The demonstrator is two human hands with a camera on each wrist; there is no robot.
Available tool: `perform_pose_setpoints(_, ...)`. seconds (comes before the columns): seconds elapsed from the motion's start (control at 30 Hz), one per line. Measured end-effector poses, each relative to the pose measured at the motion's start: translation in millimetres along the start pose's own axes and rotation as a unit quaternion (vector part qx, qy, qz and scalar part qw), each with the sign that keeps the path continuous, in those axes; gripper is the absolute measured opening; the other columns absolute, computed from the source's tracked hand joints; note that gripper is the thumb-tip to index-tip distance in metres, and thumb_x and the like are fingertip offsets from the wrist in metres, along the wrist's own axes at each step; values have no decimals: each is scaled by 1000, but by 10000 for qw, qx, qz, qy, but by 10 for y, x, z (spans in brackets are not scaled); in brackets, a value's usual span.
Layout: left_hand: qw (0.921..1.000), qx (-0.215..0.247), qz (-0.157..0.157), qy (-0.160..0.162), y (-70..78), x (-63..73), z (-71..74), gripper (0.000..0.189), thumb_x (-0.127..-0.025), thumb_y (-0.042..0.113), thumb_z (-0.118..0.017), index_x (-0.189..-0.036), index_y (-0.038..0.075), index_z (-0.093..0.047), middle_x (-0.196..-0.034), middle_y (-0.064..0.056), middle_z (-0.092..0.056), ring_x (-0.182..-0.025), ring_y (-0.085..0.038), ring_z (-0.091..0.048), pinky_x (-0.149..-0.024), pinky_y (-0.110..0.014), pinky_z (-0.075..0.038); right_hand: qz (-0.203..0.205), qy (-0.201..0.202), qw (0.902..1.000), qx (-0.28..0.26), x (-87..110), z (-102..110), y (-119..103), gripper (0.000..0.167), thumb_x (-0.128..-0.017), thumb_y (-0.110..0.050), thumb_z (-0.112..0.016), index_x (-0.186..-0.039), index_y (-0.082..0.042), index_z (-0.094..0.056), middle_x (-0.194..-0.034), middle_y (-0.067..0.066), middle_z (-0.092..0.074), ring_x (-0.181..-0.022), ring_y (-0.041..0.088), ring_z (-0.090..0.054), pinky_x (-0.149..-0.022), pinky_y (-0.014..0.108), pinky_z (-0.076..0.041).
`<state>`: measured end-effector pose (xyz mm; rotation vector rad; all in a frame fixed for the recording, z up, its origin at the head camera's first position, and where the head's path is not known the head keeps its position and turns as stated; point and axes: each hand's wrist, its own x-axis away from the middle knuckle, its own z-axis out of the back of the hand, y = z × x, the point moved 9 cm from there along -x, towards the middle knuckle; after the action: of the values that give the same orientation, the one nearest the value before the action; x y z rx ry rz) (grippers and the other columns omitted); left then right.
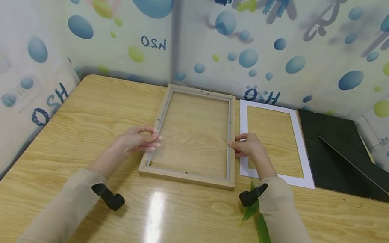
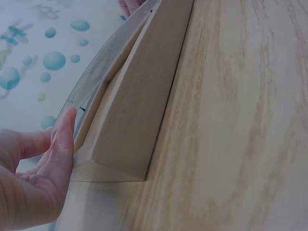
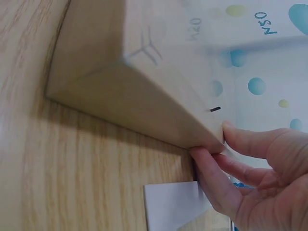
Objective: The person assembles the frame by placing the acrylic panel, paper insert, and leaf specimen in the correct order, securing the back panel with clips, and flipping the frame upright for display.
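Note:
A light wooden picture frame [image 1: 186,176] lies on the table between my two hands. In the left wrist view, my left hand [image 1: 136,139] pinches the edge of a clear sheet [image 2: 86,77] between thumb and fingers. That sheet bows slightly above the frame at this side. My right hand [image 1: 248,146] grips the frame's right side, thumb on its upper edge and fingers against the outer face. Whether the right hand also holds the sheet's edge cannot be told.
Right of the frame lies a white mat [image 1: 300,144] with a rectangular opening. Beyond it is a black backing board [image 1: 326,171] with its stand leg [image 1: 362,166] raised. A green strip [image 1: 264,238] is partly hidden under the right forearm. A patterned wall [image 1: 198,52] borders the table.

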<state>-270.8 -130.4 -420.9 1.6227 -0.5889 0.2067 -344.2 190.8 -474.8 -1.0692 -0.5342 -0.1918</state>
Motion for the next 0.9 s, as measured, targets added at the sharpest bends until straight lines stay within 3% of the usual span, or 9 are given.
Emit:
perform_pose_setpoints(0.07, 10000, -24, 18, 22, -17, -10, -3, 36, -92, 4, -50, -126, -2, -38, -77, 8, -68, -67, -5, -66, -63, -15, -53, -252, 119, 9994, 188, 281, -47, -164, 57, -84, -19, -65, -130, 3, -40, -110, 17, -55, -80, 16, -61, -75, 33, -56)
perform_pose_setpoints(0.2, 9996, -246, 18, 98, -28, -17, -7, 39, -93, 5, -49, -129, -4, -36, -77, 8, -68, -67, -5, -66, -63, -15, -53, -273, 101, 9995, 141, 527, -91, -321, 53, -89, -14, -58, -132, 8, -36, -104, 14, -52, -74, 11, -57, -74, 31, -56)
perform_pose_setpoints(0.43, 9950, -941, -71, 326, -4, -6, -28, 40, -93, 4, -49, -128, -11, -37, -75, 7, -64, -64, -4, -64, -62, -16, -53, -423, 159, 9990, 42, 565, -105, -326, 51, -89, -14, -57, -132, 5, -37, -108, 14, -50, -79, 11, -55, -78, 28, -55)
perform_pose_setpoints(0.57, 9869, -1512, -139, 538, 27, -3, -40, 35, -92, 2, -50, -122, -12, -42, -75, 1, -63, -63, -4, -63, -61, -16, -53, -369, 186, 9991, 88, 537, -103, -314, 51, -90, -14, -57, -132, 6, -37, -107, 13, -50, -78, 11, -55, -76, 26, -55)
perform_pose_setpoints(0.63, 9784, -1945, -174, 684, 53, -1, -36, 31, -91, 3, -51, -118, -12, -46, -79, -5, -63, -62, -4, -62, -61, -17, -54, -343, 198, 9992, 73, 529, -104, -313, 51, -90, -14, -57, -132, 6, -37, -108, 13, -50, -78, 11, -55, -75, 26, -55)
perform_pose_setpoints(0.73, 9571, -2750, -322, 854, 122, 14, -48, 27, -90, 5, -54, -113, -10, -51, -89, -15, -64, -65, -8, -62, -63, -20, -55, -329, 210, 9992, 87, 542, -104, -319, 51, -90, -14, -57, -133, 5, -36, -110, 15, -51, -79, 11, -56, -76, 26, -55)
perform_pose_setpoints(0.9, 9095, -3964, -616, 1089, 243, 64, -87, 22, -90, 12, -56, -102, -6, -62, -93, -19, -66, -70, -15, -64, -62, -23, -54, -349, 216, 9991, 51, 571, -123, -334, 52, -90, -15, -57, -133, 5, -36, -113, 16, -50, -82, 12, -56, -79, 28, -54)
